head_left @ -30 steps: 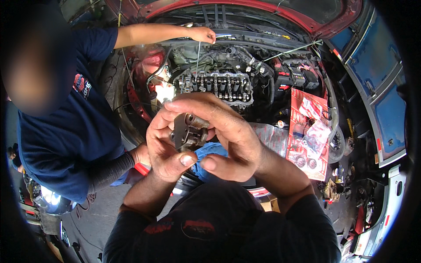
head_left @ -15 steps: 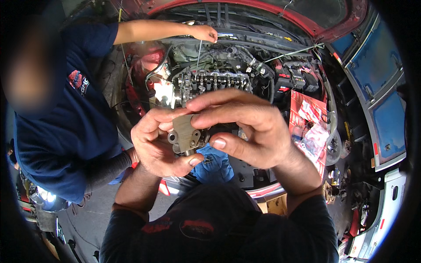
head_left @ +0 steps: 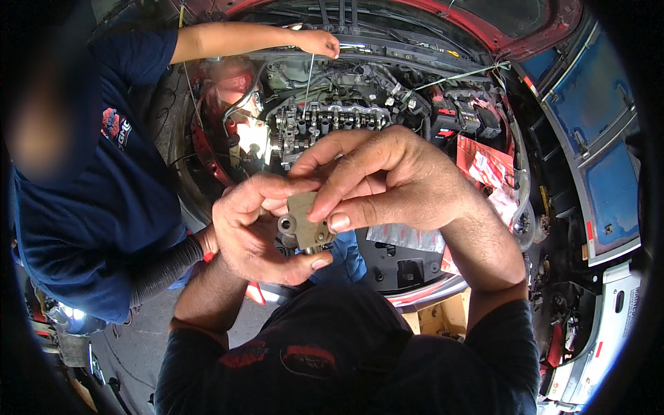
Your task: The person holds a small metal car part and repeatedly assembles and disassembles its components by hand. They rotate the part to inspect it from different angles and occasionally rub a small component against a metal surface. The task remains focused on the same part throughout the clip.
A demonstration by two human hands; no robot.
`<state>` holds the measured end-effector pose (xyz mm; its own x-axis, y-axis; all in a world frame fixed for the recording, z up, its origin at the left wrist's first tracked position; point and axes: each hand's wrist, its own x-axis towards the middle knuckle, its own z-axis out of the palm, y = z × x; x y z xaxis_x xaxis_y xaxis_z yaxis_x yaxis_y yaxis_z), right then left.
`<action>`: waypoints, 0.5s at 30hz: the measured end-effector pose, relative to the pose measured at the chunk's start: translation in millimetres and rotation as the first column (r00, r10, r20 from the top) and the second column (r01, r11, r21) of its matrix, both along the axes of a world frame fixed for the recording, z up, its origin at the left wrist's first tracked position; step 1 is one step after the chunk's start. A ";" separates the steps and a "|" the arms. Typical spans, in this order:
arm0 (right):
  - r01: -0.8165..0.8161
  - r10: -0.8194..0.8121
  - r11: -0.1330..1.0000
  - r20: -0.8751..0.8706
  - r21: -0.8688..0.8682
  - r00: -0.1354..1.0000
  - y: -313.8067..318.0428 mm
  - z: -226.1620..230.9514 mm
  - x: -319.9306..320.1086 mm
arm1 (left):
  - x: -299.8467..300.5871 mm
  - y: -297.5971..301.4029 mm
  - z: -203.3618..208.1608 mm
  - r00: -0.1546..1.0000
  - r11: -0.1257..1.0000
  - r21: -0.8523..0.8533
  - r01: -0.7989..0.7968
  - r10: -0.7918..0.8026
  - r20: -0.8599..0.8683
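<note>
A small metal timing chain tensioner [head_left: 302, 207] with a flat face, a round bolt hole and a short plunger at its lower end is held up over the engine bay. My left hand [head_left: 250, 225] grips it from the left, with the thumb beneath by the plunger and the fingers behind it. From the right, my right hand [head_left: 408, 181] closes on its right edge with thumb and fingertips, which hide part of that side. Beyond my hands lies the engine's open cylinder head [head_left: 339, 117], with camshafts and chain sprocket end exposed.
A co-worker [head_left: 90, 228] stands at the left, one hand [head_left: 319, 44] holding a thin rod down to the engine. A battery [head_left: 453, 123], a red-and-white package [head_left: 484, 162], a blue cloth [head_left: 344, 257] and a silvery sheet [head_left: 408, 236] lie around the bay.
Both hands and the tensioner have shifted slightly right. My right fingers have bent down further over the tensioner's face. The silvery sheet now shows below my right hand.
</note>
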<state>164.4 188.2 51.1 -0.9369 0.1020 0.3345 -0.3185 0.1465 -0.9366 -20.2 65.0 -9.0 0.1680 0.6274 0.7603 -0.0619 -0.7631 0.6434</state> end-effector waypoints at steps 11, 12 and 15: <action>0.380 -0.180 0.837 -0.459 0.394 0.870 -15.2 -33.2 -18.4 | -0.8 24.6 -19.5 0.945 0.987 -0.130 0.090 -0.043 0.325; 0.401 -0.178 0.823 -0.489 0.402 0.854 -14.7 -36.7 -20.5 | 1.8 27.0 -22.5 0.925 0.984 -0.141 0.107 -0.046 0.376; 0.411 -0.176 0.843 -0.544 0.347 0.820 -12.7 -45.2 -25.2 | 10.1 27.7 -31.1 0.864 0.967 -0.169 0.192 -0.084 0.497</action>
<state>139.2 175.6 5.9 -0.5935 0.0807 0.8008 -0.5732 0.6560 -0.4910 -10.1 92.7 -40.1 -0.0889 0.7760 0.6244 -0.4993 -0.5772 0.6461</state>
